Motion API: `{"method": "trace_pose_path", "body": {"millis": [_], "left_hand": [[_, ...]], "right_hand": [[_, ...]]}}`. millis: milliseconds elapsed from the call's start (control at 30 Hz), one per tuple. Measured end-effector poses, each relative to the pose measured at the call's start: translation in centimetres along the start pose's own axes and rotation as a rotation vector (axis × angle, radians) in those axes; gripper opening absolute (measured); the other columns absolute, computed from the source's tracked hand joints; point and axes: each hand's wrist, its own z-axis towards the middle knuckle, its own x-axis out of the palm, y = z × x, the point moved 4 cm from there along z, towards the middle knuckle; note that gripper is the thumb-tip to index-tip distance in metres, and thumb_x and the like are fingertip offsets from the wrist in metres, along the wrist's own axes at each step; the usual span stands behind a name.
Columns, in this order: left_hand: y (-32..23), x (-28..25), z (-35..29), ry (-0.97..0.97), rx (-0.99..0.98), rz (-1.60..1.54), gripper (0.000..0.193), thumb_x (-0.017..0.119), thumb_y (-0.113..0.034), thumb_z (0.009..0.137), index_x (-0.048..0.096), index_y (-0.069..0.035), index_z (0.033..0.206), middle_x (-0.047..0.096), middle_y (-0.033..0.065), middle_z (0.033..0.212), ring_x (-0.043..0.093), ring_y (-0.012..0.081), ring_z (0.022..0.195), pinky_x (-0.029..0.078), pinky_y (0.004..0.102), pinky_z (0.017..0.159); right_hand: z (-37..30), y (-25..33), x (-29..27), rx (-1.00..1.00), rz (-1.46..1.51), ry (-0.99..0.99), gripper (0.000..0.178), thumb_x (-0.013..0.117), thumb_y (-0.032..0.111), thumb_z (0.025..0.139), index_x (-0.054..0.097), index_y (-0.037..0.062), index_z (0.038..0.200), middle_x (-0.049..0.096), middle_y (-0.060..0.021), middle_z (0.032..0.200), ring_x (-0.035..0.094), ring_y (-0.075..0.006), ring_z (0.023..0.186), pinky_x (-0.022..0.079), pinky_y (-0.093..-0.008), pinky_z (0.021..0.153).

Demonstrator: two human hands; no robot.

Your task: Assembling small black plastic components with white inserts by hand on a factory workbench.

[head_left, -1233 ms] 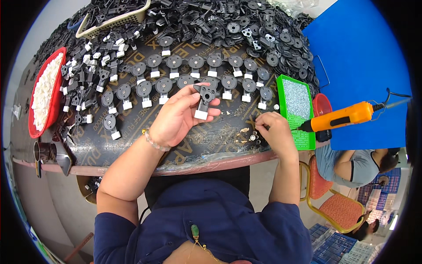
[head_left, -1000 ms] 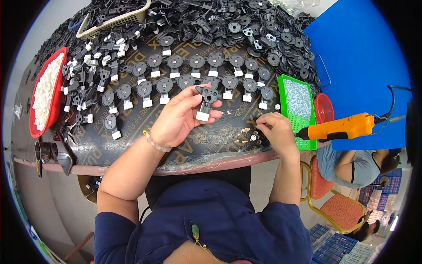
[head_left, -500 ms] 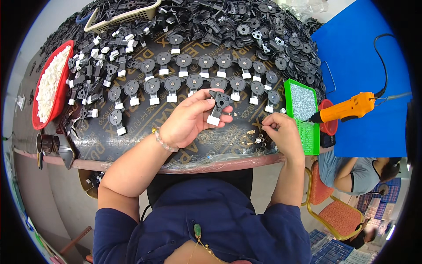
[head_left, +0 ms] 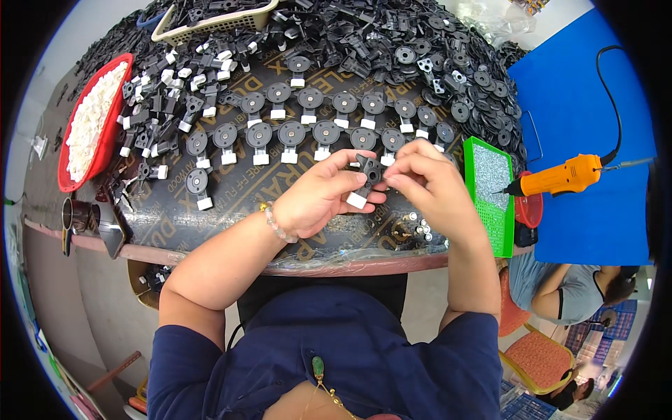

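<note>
My left hand (head_left: pixel 316 197) is closed on a black plastic bracket (head_left: pixel 370 171) with holes in its wide end and a white block (head_left: pixel 356 201) at its lower end. Thumb on top and fingers beneath keep it above the table. My right hand (head_left: pixel 435 190) meets the bracket's right side, thumb and fingertips pinched together; whatever sits between them is too small to make out. Several small silvery metal pieces (head_left: pixel 422 229) lie on the table below my right hand. Beyond my hands, rows of black brackets topped with round discs (head_left: pixel 291 133) show their white ends toward me.
A green tray (head_left: pixel 500 241) of small metal parts stands at right, beside an orange electric screwdriver (head_left: pixel 560 176) and a red bowl (head_left: pixel 530 210). At left is a red basket (head_left: pixel 120 133) of white pieces. Loose black discs (head_left: pixel 483 78) and brackets pile up behind, around a beige basket (head_left: pixel 210 28).
My right hand has moved from the small metal pieces up and left to the bracket. The left hand still holds the bracket, tilted slightly more. The whole view has shifted a little.
</note>
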Motion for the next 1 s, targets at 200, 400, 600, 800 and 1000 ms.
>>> {"method": "trace_pose_path", "body": {"millis": [200,400,600,800,1000], "left_hand": [[0.4,-0.3,0.2,0.017,-0.004,-0.032,0.038,0.049,-0.011,0.105,0.045,-0.008,0.143,0.065,0.0161,0.124,0.069,0.0261,0.110,0.058,0.0386,0.092],[-0.4,-0.1,-0.2,-0.046,-0.063,-0.033,0.033,0.053,-0.015,0.103,0.049,-0.008,0.136,0.068,0.0187,0.117,0.073,0.0266,0.100,0.060,0.0392,0.087],[-0.4,-0.4,-0.2,-0.098,-0.025,0.040,0.027,0.060,-0.012,0.101,0.053,-0.007,0.127,0.071,0.0172,0.108,0.075,0.0228,0.084,0.060,0.0309,0.069],[-0.6,-0.9,-0.1,-0.126,0.026,0.085,0.026,0.059,-0.012,0.101,0.054,-0.007,0.126,0.072,0.0167,0.105,0.075,0.0221,0.081,0.060,0.0305,0.069],[-1.0,-0.8,0.2,-0.144,0.067,0.022,0.034,0.050,-0.020,0.106,0.050,-0.005,0.136,0.066,0.0230,0.120,0.071,0.0277,0.101,0.058,0.0379,0.085]], "right_hand": [[2.2,0.7,0.3,-0.103,-0.087,0.026,0.015,0.070,0.008,0.089,0.071,0.0015,0.102,0.061,-0.0044,0.102,0.059,-0.0124,0.085,0.046,-0.0263,0.070],[4.0,-3.3,-8.5,-0.032,-0.479,-0.488,0.014,0.065,0.008,0.094,0.071,0.0010,0.105,0.068,-0.0095,0.094,0.064,-0.0172,0.084,0.051,-0.0302,0.077],[5.8,-11.9,-13.4,0.144,-0.891,-0.417,0.017,0.068,0.008,0.088,0.071,0.0044,0.104,0.070,-0.0160,0.099,0.068,-0.0346,0.095,0.054,-0.0426,0.085],[8.3,-15.0,-11.1,0.143,-1.167,-0.290,0.039,0.080,0.014,0.078,0.067,0.0059,0.114,0.066,-0.0146,0.105,0.065,-0.0361,0.103,0.054,-0.0461,0.088],[8.6,-15.5,-12.7,0.068,-1.114,-0.341,0.016,0.075,0.012,0.083,0.070,0.0035,0.096,0.068,-0.0148,0.097,0.066,-0.0334,0.096,0.054,-0.0447,0.082]]}}
